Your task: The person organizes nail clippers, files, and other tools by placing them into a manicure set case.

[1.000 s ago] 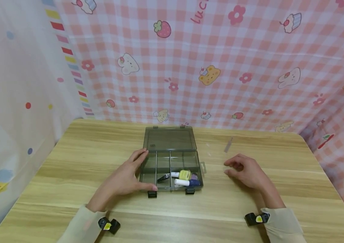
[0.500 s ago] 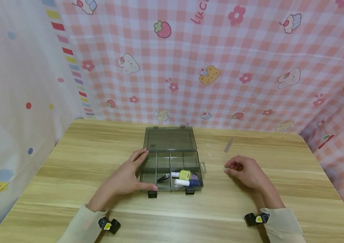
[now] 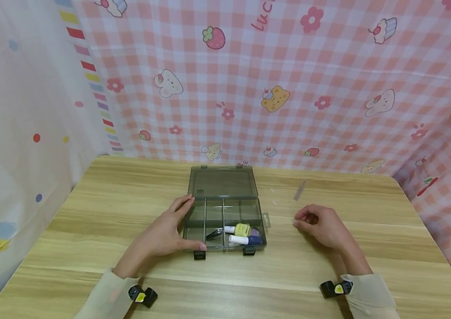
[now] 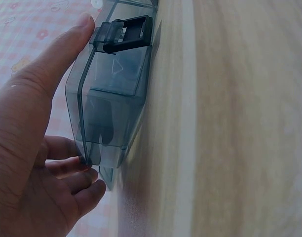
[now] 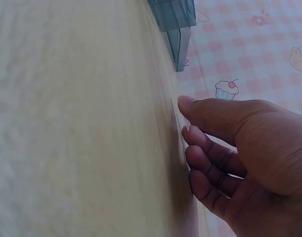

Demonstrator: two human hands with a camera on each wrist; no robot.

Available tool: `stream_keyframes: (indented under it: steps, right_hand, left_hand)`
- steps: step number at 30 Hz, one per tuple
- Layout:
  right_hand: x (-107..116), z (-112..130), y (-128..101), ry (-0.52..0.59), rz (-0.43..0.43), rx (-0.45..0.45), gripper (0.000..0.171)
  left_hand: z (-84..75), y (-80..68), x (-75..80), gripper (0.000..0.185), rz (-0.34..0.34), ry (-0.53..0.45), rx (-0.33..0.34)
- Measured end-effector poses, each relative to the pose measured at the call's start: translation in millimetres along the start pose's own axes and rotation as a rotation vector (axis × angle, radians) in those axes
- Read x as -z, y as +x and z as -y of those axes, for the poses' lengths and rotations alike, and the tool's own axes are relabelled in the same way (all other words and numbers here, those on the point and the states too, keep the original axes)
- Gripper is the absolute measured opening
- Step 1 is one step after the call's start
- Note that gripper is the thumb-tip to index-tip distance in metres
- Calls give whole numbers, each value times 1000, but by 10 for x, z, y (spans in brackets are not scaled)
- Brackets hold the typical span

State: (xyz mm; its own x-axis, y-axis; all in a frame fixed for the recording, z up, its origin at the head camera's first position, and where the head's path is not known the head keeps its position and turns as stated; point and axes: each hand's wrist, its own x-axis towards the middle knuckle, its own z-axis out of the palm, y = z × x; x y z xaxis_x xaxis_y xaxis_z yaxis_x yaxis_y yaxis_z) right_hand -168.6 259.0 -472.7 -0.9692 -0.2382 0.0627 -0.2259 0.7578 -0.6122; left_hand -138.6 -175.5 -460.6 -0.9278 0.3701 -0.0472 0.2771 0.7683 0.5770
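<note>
A dark translucent compartment box (image 3: 214,215) lies on the table with its lid (image 3: 223,182) folded back. My left hand (image 3: 165,232) grips the box's left end, thumb on the front rim and fingers at the back corner. In the middle compartment is a small black nail clipper (image 3: 214,234). The right compartment holds a yellow nail polish bottle (image 3: 242,229), a dark blue one (image 3: 255,239) with a white cap, and something purple behind them. My right hand (image 3: 321,225) rests by the tabletop right of the box, fingers loosely curled, nothing visible in them.
Beyond my right hand lies a thin translucent strip (image 3: 299,190), with small clear pieces (image 3: 274,202) beside it. Two black latches (image 3: 249,251) hang at the box's front. A pink checked cloth (image 3: 249,88) hangs behind the wooden table (image 3: 225,288).
The right hand's thumb and fingertips have drawn slightly closer together. The left hand and the box have stayed put.
</note>
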Motion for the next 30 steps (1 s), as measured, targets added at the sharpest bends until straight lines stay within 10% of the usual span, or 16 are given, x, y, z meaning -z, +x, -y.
stream_keyframes:
  steps: [30]
  right_hand:
    - [-11, 299, -8, 130, -24, 46, 11]
  left_hand:
    - [14, 10, -9, 133, 0, 1, -5]
